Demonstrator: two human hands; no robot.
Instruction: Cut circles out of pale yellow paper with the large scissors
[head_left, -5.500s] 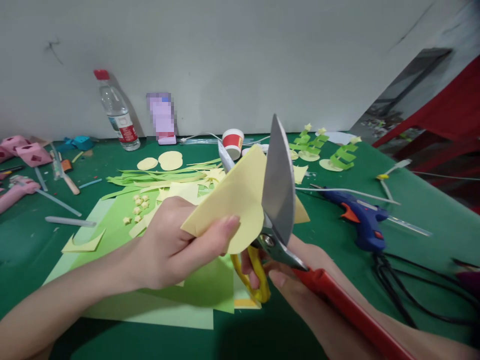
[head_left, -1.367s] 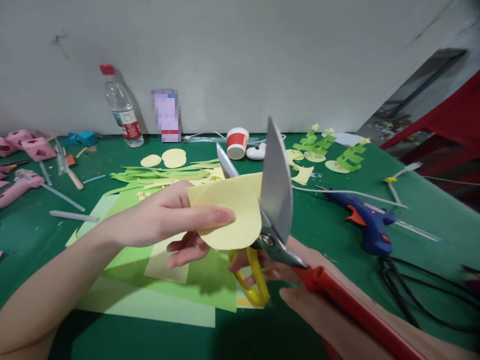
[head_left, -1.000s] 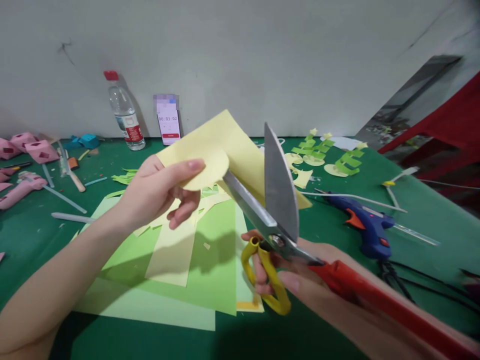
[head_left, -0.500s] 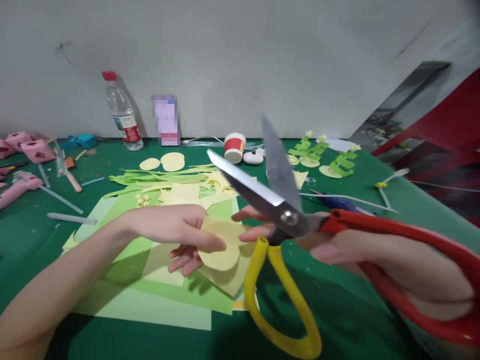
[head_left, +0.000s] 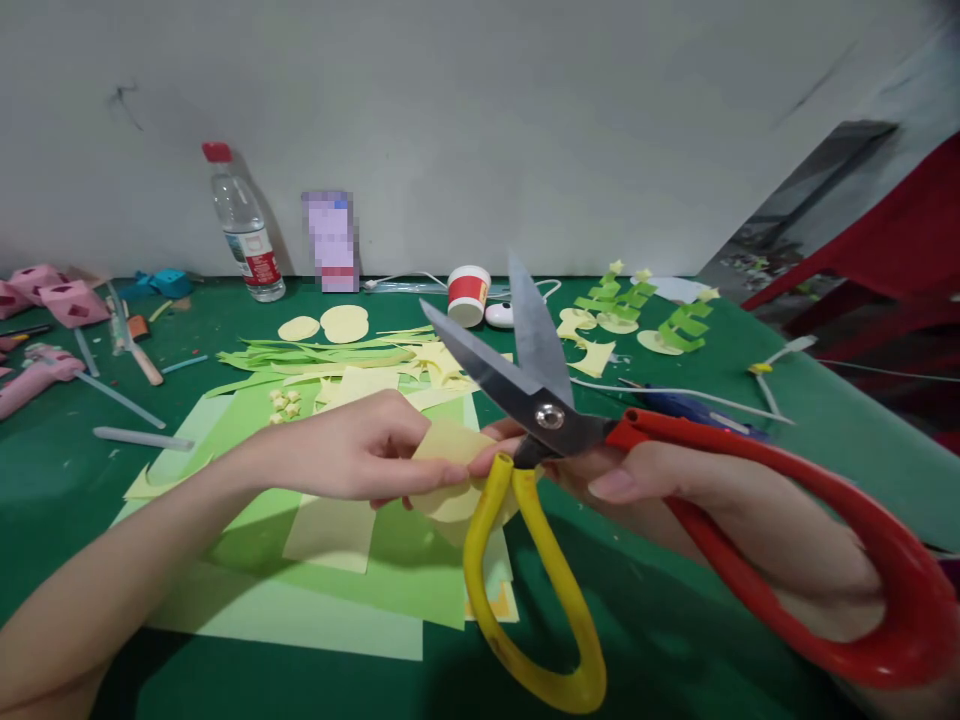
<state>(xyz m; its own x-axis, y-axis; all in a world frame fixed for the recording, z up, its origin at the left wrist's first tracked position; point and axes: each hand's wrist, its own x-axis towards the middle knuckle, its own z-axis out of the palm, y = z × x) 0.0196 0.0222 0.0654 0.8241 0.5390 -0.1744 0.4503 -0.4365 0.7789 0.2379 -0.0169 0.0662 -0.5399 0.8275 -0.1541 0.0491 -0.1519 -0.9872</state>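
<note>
- Head view, the yellow paper [head_left: 446, 445]: pale, thin and matte, with a curved lower edge and what looks like another layer beneath; it is held up between the two hands, above a bright green sheet [head_left: 405, 580].
- Head view, the left hand [head_left: 360, 455]: its thumb lies flat across the paper, pinching it against fingers underneath.
- Head view, the right hand [head_left: 735, 500]: wrapped in the red handle of the scissors [head_left: 550, 416], thumb along the inside of the loop; its fingertips meet the paper's right edge, close to the left thumb.
- Head view, the scissors: broad grey blades spread apart, pointing up and away, clear of the paper; the yellow handle hangs below in a scuffed loop.
- Head view, hard to make out: most left fingers lie out of sight behind the paper, so their exact spread cannot be told; the yellow handle covers part of the paper's right side; the blue glue gun [head_left: 690, 408] is largely masked by the right hand and red handle; the phone [head_left: 332, 240] is pixelated; pink pieces [head_left: 71, 303] run off the left edge.
</note>
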